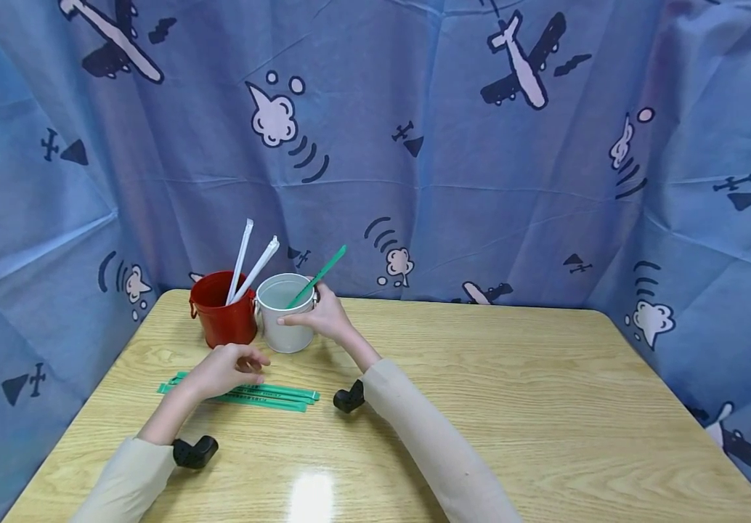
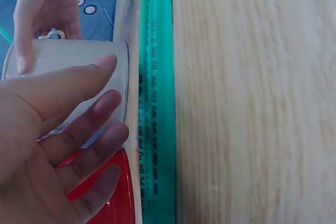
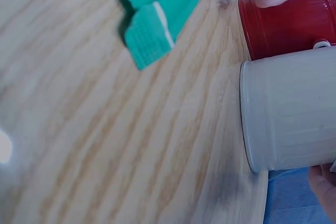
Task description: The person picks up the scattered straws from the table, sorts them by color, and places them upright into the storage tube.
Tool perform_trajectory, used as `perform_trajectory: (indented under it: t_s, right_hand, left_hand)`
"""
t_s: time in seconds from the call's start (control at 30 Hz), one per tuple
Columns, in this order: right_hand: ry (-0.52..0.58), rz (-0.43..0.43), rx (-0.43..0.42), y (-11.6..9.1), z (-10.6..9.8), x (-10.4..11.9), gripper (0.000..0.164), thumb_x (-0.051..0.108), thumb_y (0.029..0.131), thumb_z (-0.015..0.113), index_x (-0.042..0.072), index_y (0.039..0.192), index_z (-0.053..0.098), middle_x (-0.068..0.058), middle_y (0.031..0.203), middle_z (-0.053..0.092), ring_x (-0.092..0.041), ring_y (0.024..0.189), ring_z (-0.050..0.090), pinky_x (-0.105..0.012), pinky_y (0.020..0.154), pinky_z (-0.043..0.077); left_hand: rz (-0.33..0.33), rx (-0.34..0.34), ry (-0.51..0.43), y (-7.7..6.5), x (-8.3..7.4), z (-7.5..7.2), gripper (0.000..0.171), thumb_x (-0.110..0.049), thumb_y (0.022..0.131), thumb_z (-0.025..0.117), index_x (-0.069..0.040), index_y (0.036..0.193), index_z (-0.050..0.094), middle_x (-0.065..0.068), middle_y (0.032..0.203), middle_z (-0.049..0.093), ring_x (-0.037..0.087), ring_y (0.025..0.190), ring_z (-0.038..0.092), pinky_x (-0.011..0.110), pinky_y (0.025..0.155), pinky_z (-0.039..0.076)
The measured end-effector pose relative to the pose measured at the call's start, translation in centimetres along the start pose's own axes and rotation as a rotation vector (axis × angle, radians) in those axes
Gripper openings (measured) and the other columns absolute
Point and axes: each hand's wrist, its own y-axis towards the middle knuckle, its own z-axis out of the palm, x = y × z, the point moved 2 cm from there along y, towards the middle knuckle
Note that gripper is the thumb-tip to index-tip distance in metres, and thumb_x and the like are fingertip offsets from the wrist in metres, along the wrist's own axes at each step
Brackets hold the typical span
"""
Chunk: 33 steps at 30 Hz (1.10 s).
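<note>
A white bucket [image 1: 282, 334] stands upright near the back left of the table, with one green-wrapped straw [image 1: 328, 266] leaning out over its right rim. My right hand [image 1: 330, 317] holds this bucket by its right side, the thumb across the front and the other fingers at the side by the rim. Touching or almost touching it on the left is a red bucket [image 1: 224, 328] with two white-wrapped straws [image 1: 256, 274] in it. Several green-wrapped straws [image 1: 284, 396] lie side by side on the table. Over them my left hand [image 1: 218, 369] hovers, its fingers loosely bent around nothing.
The wooden table [image 1: 480, 407] stretches far to the right. A blue curtain [image 1: 375, 152] printed with planes hangs close behind the buckets and along both sides. Each wrist carries a small black camera [image 1: 195, 452].
</note>
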Motion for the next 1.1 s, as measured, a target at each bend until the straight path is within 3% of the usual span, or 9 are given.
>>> perform_trajectory:
  t_s: [0.27,0.63,0.9,1.1]
  right_hand:
    - [-0.013,-0.005,-0.005,-0.01,0.08,-0.16,0.085,0.021,0.068,0.087,0.011,0.14,0.043,-0.009,0.13,0.059,-0.023,0.122,0.055,-0.037,0.104,0.045]
    - [-0.008,-0.015,-0.016,0.16,0.2,-0.31,0.086,0.02,0.066,0.088,0.01,0.139,0.043,-0.009,0.128,0.06,-0.022,0.12,0.056,-0.035,0.103,0.045]
    - [0.011,-0.017,-0.008,0.01,0.0,0.06,0.086,0.018,0.067,0.088,0.008,0.14,0.043,-0.011,0.13,0.058,-0.024,0.122,0.055,-0.038,0.104,0.044]
    - [0.004,-0.022,0.003,0.05,0.07,-0.22,0.084,0.019,0.067,0.088,0.011,0.138,0.044,-0.008,0.129,0.059,-0.022,0.12,0.055,-0.037,0.105,0.043]
  left_hand:
    - [-0.004,0.043,0.013,-0.13,0.57,0.35,0.028,-0.009,0.08,0.075,0.0,0.106,0.07,0.01,0.098,0.073,0.022,0.09,0.067,0.041,0.084,0.056]
    - [-0.035,0.082,0.037,-0.18,0.92,0.32,0.015,-0.009,0.082,0.073,-0.004,0.096,0.074,0.005,0.087,0.073,0.011,0.077,0.063,0.032,0.076,0.056]
    - [-0.033,0.086,0.061,-0.32,1.03,0.37,0.008,-0.009,0.084,0.071,-0.008,0.091,0.076,0.002,0.089,0.073,0.017,0.085,0.065,0.045,0.086,0.054]
    - [-0.025,0.067,0.067,-0.79,0.81,0.46,0.007,-0.009,0.084,0.071,-0.01,0.089,0.076,0.001,0.088,0.073,0.015,0.083,0.064,0.043,0.084,0.055]
